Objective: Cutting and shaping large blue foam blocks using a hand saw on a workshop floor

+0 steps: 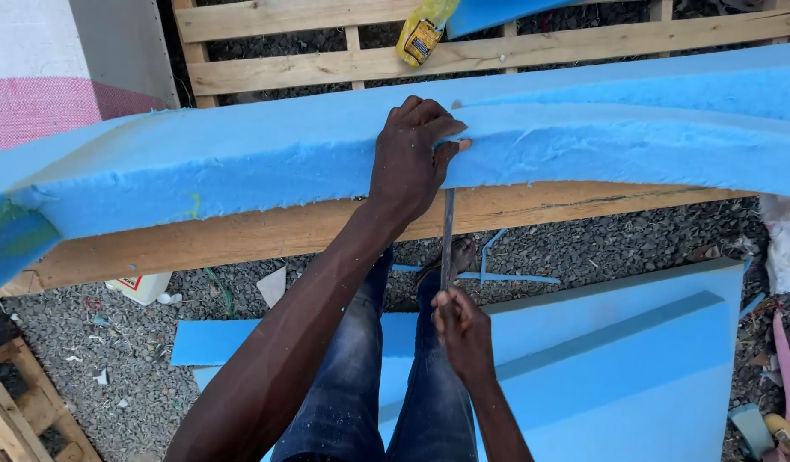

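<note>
- Your left hand (409,158) is clamped over the front edge of the blue foam slab (241,162), fingers on top, thumb curled against the face.
- Your right hand (463,334) is closed around the handle of a long knife (448,235); the blade stands near upright, its tip entering the foam just beside your left thumb.
- The slab lies across a wooden plank (241,235) that serves as your desk, with a pallet (498,51) behind it. It sags toward the left end.
- Progress, as judged: the cut is at an early stage. No open slit shows on the face either side of the blade, and the slab reads as one piece.
- Condition of the foam: the lower front edge is ragged, with small tufts, and a green smear marks the left end.
- More blue foam sheets (626,376) lie on the gravel (112,342) by your legs, with thin offcut strips (515,276) near them.
- A yellow bottle (422,34) rests on the pallet.
</note>
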